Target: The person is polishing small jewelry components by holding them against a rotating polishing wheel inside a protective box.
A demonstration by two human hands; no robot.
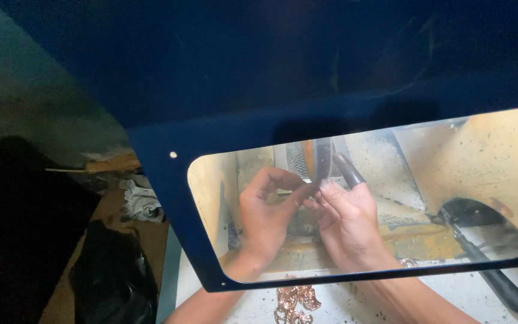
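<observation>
Through the clear window [481, 180] of a dark blue guard [241, 78] I see both hands held close together. My left hand [265, 216] and my right hand [346, 225] pinch one small dark piece [313, 193] between their fingertips, right against a spinning wheel [322, 159] just behind them. A dark cover sits on my right index finger [349, 171]. The piece is too small to make out.
Several copper-coloured ornaments [295, 300] lie on the white speckled bench below the guard. A black-handled tool [490, 270] rests at the right. Rags [142, 201] and a dark bag [112, 276] sit at the left, beside a wall.
</observation>
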